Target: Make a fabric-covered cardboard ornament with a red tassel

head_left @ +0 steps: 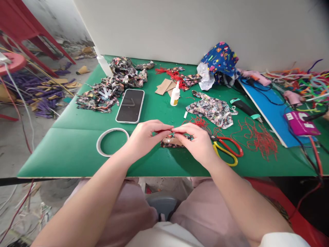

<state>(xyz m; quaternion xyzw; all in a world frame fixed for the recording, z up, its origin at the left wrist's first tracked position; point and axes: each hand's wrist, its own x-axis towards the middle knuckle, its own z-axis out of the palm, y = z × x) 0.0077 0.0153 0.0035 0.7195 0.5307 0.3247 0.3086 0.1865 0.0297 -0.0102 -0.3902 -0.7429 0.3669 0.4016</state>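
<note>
Past L hand (147, 137): phone (130, 105), btl (175, 96)

Looks to be a small craft workshop | shows in floral fabric scraps (125, 77) and tangled red thread (264, 140) across a green work table (72, 147) | also in scissors (228, 139), a nozzle bottle (175, 96) and corded pink tools (259, 78) close at hand | plus purple scraps (50, 91) strewn over a grey floor (12, 144)

Front-L of tbl (64, 151) has room; scissors (220, 138) & red thread (262, 142) block R of R hand (197, 140), white btl (175, 96) ahead.
</note>
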